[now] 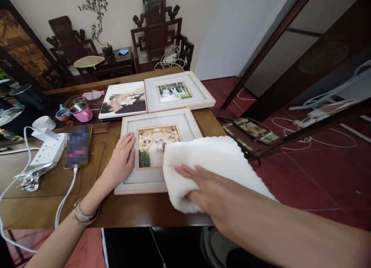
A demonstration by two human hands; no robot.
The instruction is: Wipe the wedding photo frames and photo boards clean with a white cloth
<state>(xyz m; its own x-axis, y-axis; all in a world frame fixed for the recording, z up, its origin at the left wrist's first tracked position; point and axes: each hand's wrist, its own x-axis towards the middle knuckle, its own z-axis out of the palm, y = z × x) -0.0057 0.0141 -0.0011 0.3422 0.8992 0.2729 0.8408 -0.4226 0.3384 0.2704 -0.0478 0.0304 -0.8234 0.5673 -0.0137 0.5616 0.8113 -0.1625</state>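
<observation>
A pale wooden picture frame [185, 120] with a photo in its middle lies flat at the near edge of the wooden table [37, 206]. My left hand [121, 159] rests flat on the frame's left border, fingers stretched out. My right hand [199, 186] presses down on a fluffy white cloth [214, 156] that covers the frame's right side and hangs past the table edge. The fingers lie flat on the cloth, with the thumb tucked under its near edge.
A second white frame [203, 99] and an unframed photo print [123, 99] lie further back. At the left sit a phone [77, 146] on a cable, a white power strip [48, 148], a pink mug [82, 111] and a white cup [43, 123]. Dark carved chairs [156, 32] stand behind.
</observation>
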